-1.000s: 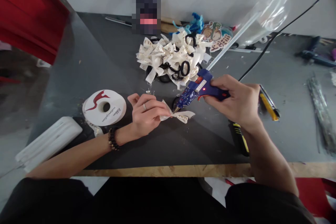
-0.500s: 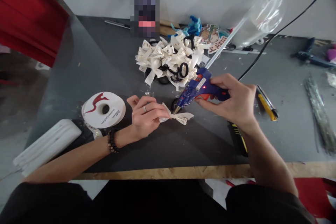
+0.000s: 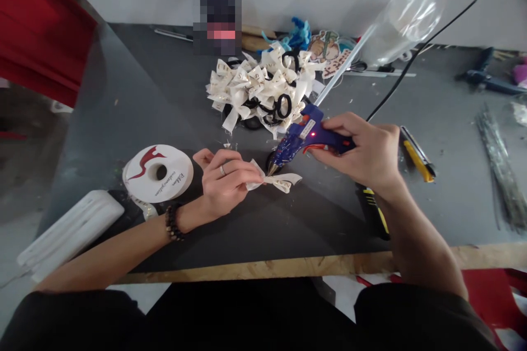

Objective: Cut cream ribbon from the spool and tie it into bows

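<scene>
Gluing a bow (image 3: 284, 181), it seems
Left hand (image 3: 224, 184) pinches the bow, which sticks out right of the pinch. Right hand (image 3: 366, 156) is wrapped round the glue gun (image 3: 307, 140) (light on), tip just beside the pinch. Next needs steady hands.

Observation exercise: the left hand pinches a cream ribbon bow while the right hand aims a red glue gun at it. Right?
No: the head view shows a blue glue gun, not red. The left hand pinches the ribbon bow; the right hand aims the gun.
</scene>
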A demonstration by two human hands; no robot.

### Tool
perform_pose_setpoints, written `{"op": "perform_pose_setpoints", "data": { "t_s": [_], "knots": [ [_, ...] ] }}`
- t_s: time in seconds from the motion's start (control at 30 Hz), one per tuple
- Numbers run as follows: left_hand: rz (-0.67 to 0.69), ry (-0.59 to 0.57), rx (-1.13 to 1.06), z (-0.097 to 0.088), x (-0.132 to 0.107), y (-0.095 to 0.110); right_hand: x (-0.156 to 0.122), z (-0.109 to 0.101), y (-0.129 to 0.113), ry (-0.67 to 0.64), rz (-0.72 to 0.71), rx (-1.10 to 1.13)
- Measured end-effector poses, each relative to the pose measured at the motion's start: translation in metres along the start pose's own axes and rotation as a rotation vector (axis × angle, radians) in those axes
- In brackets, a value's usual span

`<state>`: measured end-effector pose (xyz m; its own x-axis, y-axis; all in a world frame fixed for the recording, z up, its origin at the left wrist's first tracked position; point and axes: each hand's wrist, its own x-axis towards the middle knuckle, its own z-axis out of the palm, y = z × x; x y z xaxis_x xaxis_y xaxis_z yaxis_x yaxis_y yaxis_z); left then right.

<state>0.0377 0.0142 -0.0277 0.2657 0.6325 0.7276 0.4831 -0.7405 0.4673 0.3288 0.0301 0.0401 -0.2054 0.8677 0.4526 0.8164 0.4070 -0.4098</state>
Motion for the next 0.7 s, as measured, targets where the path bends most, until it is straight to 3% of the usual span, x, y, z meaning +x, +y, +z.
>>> {"op": "perform_pose_setpoints", "data": {
  "t_s": [0.33, 0.7],
  "knots": [
    [0.012, -0.004, 0.022, 0.0001, 0.0021, -0.0007, -0.001, -0.0028, -0.0019, -0.049, -0.005, -0.058],
    [0.003, 0.003, 0.023, 0.0005, 0.0025, 0.0003, 0.0017, -0.0038, -0.0049, 0.021, -0.002, 0.003]
  ]
}}
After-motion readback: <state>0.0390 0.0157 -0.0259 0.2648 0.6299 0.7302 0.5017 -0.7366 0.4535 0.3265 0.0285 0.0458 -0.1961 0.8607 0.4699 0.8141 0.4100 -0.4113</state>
